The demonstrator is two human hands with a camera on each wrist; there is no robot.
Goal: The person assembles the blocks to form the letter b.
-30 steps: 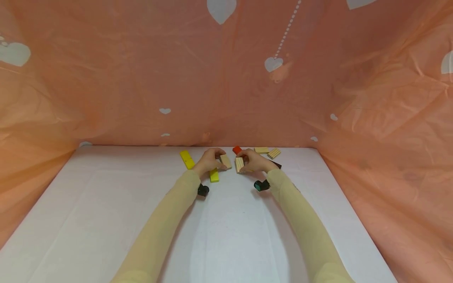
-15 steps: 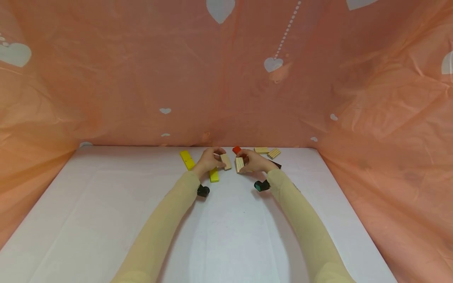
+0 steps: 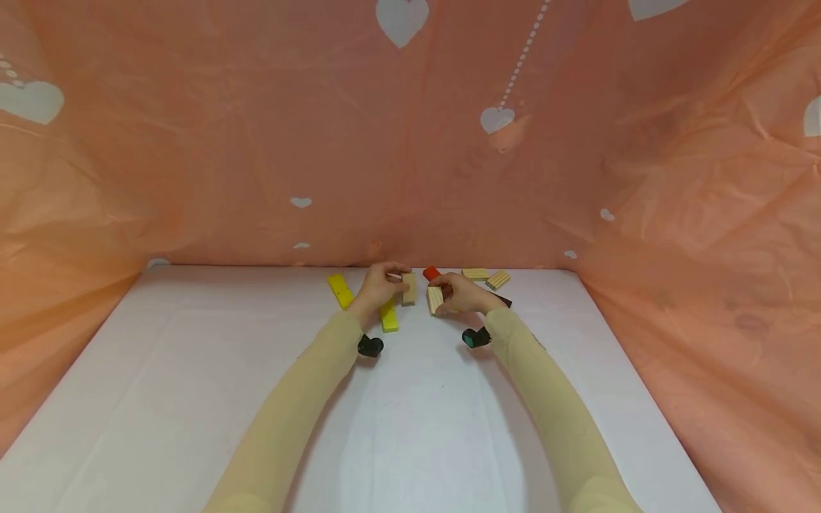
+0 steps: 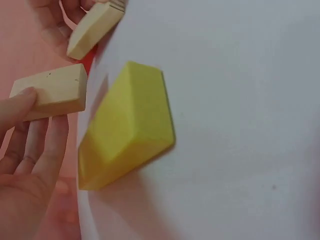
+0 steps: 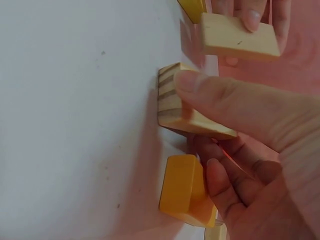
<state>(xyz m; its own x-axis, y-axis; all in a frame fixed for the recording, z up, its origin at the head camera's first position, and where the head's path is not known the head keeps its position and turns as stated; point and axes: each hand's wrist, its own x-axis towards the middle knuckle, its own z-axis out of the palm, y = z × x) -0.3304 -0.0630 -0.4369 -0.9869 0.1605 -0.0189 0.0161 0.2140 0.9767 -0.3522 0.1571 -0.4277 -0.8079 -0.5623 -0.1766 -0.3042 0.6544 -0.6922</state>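
Note:
My left hand (image 3: 377,288) pinches a plain wooden block (image 4: 55,90) between thumb and fingers, raised above the table in the left wrist view. To its right, my right hand (image 3: 465,293) grips a second wooden block (image 5: 172,97) with dark grain stripes on its end, thumb on one side and fingers beneath. The two blocks face each other with a small gap between them. A yellow block (image 4: 135,110) lies on the table just below my left hand. Close by my right fingers is an orange-yellow block (image 5: 180,187), mostly hidden by that hand in the head view.
Another yellow block (image 3: 340,290) lies left of my left hand. Behind the right hand are a red block (image 3: 431,273) and two wooden blocks (image 3: 474,273); a dark block (image 3: 503,300) shows beside the wrist. A pink curtain (image 3: 346,142) borders the white table (image 3: 423,427).
My left hand has shifted slightly away from me and turned its wooden block from a slant to nearly straight. The right hand and its block have stayed in place.

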